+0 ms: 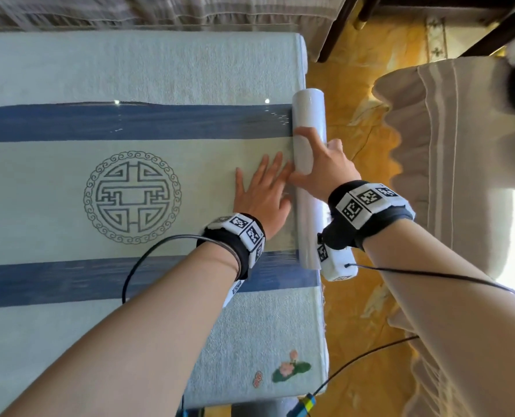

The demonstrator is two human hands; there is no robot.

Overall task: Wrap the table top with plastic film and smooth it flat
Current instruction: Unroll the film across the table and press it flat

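Observation:
The table top [160, 70] wears a pale blue cloth with two dark blue stripes and a round grey emblem [132, 197]. Clear plastic film [190, 121] lies stretched across its middle band, glinting along the far stripe. A white roll of film [308, 115] stands along the table's right edge. My right hand [322, 164] grips the roll about midway, thumb across its top. My left hand [263, 192] presses flat on the film just left of the roll, fingers straight and spread. Both wrists carry black bands with printed markers.
Yellow patterned floor [361, 311] runs along the table's right side. Cushioned chairs with beige covers [460, 139] stand to the right, dark wooden chair legs [337, 28] at the back. Black cables trail from both wristbands. An embroidered flower [290, 367] marks the cloth's near right corner.

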